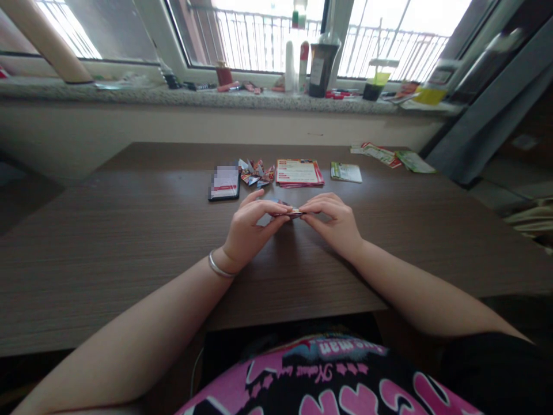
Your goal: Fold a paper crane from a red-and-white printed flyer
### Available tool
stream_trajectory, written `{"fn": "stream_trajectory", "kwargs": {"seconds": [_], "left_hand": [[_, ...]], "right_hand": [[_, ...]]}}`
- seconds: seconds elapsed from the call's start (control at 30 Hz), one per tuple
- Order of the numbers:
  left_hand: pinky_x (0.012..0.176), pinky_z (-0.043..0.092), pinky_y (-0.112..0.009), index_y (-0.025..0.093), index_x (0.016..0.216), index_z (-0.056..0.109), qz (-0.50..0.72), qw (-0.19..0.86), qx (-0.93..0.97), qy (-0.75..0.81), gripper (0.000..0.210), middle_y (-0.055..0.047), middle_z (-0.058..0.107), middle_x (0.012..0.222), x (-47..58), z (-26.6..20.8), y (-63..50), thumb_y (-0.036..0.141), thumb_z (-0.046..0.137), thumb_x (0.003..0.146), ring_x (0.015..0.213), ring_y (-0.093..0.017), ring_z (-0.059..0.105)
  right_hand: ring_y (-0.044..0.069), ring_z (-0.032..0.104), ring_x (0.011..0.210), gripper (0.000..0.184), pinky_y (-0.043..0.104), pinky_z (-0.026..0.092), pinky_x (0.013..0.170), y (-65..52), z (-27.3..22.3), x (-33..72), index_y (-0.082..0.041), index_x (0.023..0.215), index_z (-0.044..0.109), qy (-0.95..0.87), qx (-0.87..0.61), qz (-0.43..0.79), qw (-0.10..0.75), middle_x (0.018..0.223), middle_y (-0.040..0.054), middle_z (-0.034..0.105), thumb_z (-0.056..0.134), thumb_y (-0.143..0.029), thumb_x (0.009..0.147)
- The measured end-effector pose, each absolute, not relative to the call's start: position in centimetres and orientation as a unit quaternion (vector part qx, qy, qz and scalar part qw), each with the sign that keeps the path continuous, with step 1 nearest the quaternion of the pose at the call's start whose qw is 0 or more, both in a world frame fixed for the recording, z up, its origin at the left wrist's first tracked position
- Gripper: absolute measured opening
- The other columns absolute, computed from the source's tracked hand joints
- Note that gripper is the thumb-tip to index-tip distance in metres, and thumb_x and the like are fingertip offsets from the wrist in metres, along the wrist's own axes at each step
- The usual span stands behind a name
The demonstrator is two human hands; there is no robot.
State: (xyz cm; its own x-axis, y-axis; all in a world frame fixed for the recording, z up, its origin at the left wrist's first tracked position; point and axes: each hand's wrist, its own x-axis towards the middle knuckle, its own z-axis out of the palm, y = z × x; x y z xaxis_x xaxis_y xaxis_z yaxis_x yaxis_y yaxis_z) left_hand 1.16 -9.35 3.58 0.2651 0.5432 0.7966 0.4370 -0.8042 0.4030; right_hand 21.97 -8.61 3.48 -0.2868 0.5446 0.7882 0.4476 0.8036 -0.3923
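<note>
Between my two hands, just above the table, is a small piece of folded, printed paper (pixel 295 213), seen nearly edge-on. My left hand (pixel 252 221) pinches its left end between thumb and fingers, with one finger raised. The thumb and fingertips of my right hand (pixel 334 218) close on its right end. Much of the paper is hidden by the fingers. Beyond my left hand lies a cluster of folded paper pieces (pixel 256 173) in red and white. To their right rests a stack of printed red-and-white sheets (pixel 299 172).
A phone (pixel 224 182) lies left of the folded pieces. A smaller green-and-white stack of cards (pixel 346 172) and loose leaflets (pixel 380 154) are toward the back right of the brown table (pixel 129 230). Bottles and small items line the granite windowsill (pixel 259 101).
</note>
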Motion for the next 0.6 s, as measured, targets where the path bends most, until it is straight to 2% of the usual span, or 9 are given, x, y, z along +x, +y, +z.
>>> {"fn": "stream_trajectory", "kwargs": {"seconds": [0.23,0.6], "left_hand": [[0.110,0.038,-0.047,0.022,0.085,0.065,0.525,0.100,0.777,0.333,0.002,0.001,0.076,0.088,1.35,3.67,-9.44,0.023,0.066,0.084,0.083,-0.016,0.072],[0.112,0.033,-0.050,0.022,0.082,0.065,0.528,0.132,0.774,0.325,0.004,-0.001,0.076,0.090,1.37,3.84,-9.58,0.025,0.067,0.084,0.088,-0.018,0.072]], "right_hand": [[0.019,0.065,0.089,0.008,0.037,0.051,0.086,-8.80,3.57,21.98,-0.024,0.089,0.071,-0.802,-0.311,0.032,0.509,0.087,0.0026,0.075,0.070,-0.023,0.081],[0.020,0.065,0.090,0.006,0.040,0.051,0.087,-8.76,3.61,21.86,-0.026,0.081,0.069,-0.790,-0.328,0.089,0.511,0.085,0.0000,0.075,0.069,-0.019,0.080]]}}
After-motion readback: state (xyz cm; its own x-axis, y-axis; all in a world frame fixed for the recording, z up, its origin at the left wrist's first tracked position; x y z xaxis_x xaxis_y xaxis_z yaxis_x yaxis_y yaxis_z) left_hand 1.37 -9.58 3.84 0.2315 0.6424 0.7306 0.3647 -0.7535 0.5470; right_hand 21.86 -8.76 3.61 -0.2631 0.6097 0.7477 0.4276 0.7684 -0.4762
